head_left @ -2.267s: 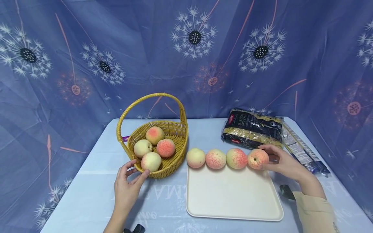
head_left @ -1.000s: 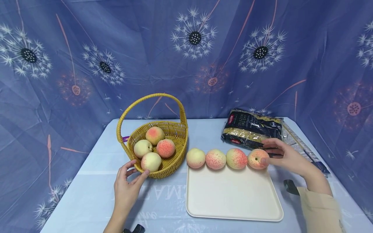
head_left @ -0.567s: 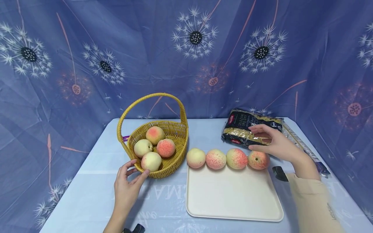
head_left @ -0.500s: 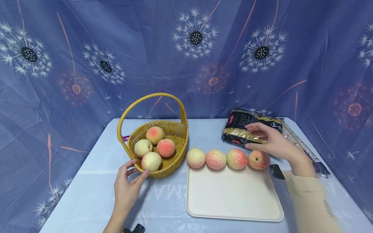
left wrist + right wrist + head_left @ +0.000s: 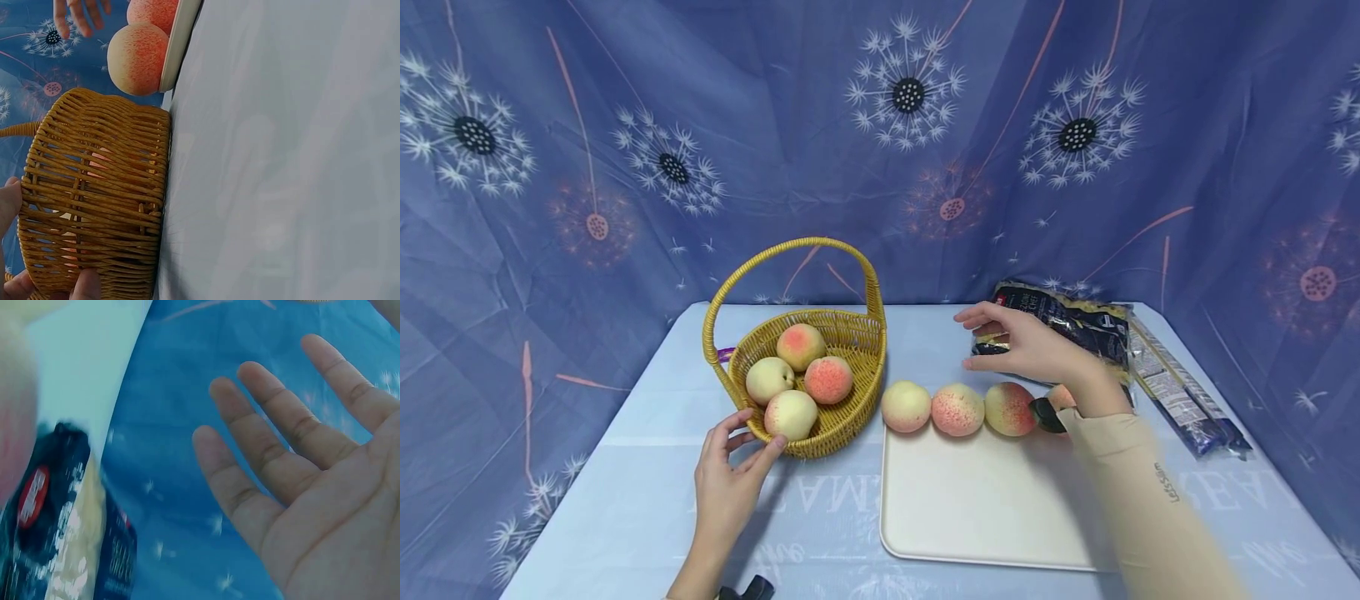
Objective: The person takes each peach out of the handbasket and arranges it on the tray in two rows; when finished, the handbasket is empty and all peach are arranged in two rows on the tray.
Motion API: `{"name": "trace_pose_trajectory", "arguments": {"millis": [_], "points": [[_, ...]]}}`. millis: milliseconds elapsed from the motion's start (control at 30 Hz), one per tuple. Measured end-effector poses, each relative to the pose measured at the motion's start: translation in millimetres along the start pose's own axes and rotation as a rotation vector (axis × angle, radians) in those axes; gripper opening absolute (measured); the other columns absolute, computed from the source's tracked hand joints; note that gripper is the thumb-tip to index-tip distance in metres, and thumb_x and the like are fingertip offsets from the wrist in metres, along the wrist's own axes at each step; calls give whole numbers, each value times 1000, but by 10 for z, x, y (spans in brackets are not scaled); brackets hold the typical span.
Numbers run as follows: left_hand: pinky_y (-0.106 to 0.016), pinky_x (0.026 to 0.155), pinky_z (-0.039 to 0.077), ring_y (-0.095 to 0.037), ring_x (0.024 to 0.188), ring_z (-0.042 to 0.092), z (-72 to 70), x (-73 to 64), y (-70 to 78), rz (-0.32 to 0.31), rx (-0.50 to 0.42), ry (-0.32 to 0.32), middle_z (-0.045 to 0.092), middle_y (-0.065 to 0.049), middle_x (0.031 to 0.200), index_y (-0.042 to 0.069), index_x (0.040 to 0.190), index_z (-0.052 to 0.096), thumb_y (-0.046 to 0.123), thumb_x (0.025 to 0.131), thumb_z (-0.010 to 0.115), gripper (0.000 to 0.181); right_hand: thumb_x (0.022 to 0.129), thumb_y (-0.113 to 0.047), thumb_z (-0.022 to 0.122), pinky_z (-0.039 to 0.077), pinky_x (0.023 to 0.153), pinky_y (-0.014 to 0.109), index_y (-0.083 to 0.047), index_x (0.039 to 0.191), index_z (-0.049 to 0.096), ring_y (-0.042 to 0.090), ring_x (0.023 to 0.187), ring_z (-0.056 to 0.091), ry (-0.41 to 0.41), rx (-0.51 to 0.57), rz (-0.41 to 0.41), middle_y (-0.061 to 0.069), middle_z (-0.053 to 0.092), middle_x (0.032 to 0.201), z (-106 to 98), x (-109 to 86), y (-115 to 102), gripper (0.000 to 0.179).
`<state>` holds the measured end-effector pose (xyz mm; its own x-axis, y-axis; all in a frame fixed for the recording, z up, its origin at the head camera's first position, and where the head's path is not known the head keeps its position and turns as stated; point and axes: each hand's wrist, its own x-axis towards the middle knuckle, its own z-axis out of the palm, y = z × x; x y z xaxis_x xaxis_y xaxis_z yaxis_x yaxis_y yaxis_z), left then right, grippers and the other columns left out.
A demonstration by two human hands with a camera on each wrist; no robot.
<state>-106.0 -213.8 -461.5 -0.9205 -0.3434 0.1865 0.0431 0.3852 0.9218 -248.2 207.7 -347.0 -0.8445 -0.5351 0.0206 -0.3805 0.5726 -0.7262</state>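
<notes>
Blue dandelion-print cloth (image 5: 775,125) hangs behind the pale desk (image 5: 625,500). On the desk lies a cream tray (image 5: 985,508) with peaches (image 5: 957,409) lined along its far edge, beside a wicker basket (image 5: 842,412) holding more peaches. The left hand (image 5: 726,483) curls its grip on the basket's near rim. The right hand (image 5: 1030,348) hovers above the row, grip loose and holding nothing, near a pasta bag (image 5: 1075,321).

Even, bright light; right wrist view blurred, head view's edges warped.
</notes>
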Motion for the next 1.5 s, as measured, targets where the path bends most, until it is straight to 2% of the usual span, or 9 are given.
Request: {"name": "trace_pose_trajectory", "arguments": {"millis": [267,667,800,933,1133,1300,1500], "points": [[-7,81,61,0,112,60,-9,-4,1,11,2,9,58,-10,139,6,142,61,18,90,90,61,94,-33,86,53,116,57,-21,150,57,31,139,61,-75,4,-54,5,61,152,200,288,-266,65],[-8,81,61,0,111,59,-6,-13,9,13,7,11,58,-12,139,6,142,60,18,91,90,61,97,-29,82,53,118,56,-15,150,56,36,137,62,-199,-35,-96,16,62,149,510,705,-525,61],[-8,82,61,-1,111,59,-1,-12,11,7,4,10,58,-11,140,6,143,61,19,91,90,61,97,-28,82,52,119,55,-16,148,58,37,136,62,-230,-41,-105,12,63,148,628,825,-572,58],[-8,81,61,0,110,59,4,-12,-3,1,5,11,57,-11,141,7,143,61,20,90,90,62,97,-28,83,54,115,50,-18,146,59,31,130,64,-255,-75,-116,7,66,143,746,936,-622,55],[-9,83,61,-4,113,59,-1,-10,16,-32,3,-2,57,-10,142,9,143,60,23,91,90,62,98,-28,83,55,113,45,-20,145,60,32,134,62,-301,-153,-99,8,65,143,899,1105,-671,53],[-10,84,61,-5,114,60,-9,3,52,-66,-5,-17,57,-9,143,9,143,59,22,90,90,63,98,-24,82,54,113,48,-14,147,59,35,136,59,-334,-214,-107,15,64,144,979,1205,-754,55],[-11,83,62,-1,109,63,-28,19,79,-92,-39,-23,57,-11,141,6,144,46,17,88,92,73,97,-22,82,53,114,46,-12,147,58,30,136,58,-367,-246,-114,11,63,148,1090,1303,-855,57]]}}
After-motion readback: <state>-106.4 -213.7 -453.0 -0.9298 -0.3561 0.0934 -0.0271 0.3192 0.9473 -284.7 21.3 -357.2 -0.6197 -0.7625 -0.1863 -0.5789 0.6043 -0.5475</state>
